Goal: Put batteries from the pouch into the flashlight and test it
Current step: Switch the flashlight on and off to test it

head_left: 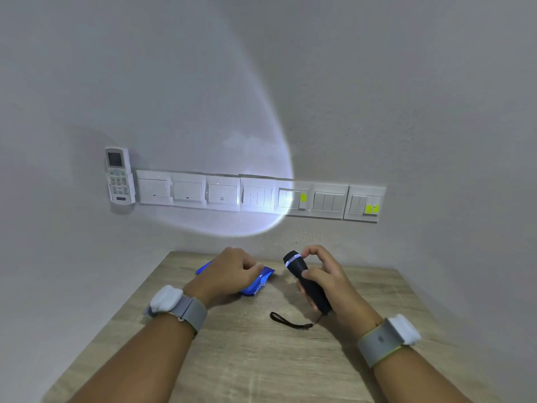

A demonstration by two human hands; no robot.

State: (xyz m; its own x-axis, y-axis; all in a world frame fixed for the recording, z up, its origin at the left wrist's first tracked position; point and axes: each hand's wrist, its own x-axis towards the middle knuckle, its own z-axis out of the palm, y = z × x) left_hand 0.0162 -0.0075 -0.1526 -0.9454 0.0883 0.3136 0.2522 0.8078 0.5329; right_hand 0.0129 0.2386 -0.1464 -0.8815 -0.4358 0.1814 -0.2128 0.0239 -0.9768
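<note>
My right hand [325,277] grips a black flashlight [305,279] with a silver ring near its head, tilted up and to the left toward the wall. The flashlight is lit: a bright oval patch of light [232,170] falls on the wall. Its black wrist strap [290,321] trails on the table. My left hand [232,271] rests with curled fingers on a blue pouch [255,285] lying on the wooden table [261,359]. No batteries are visible.
A row of white wall switches [261,196] runs along the wall above the table. A white remote control [119,175] hangs in a holder at the row's left end. Yellow stickers mark two switches on the right.
</note>
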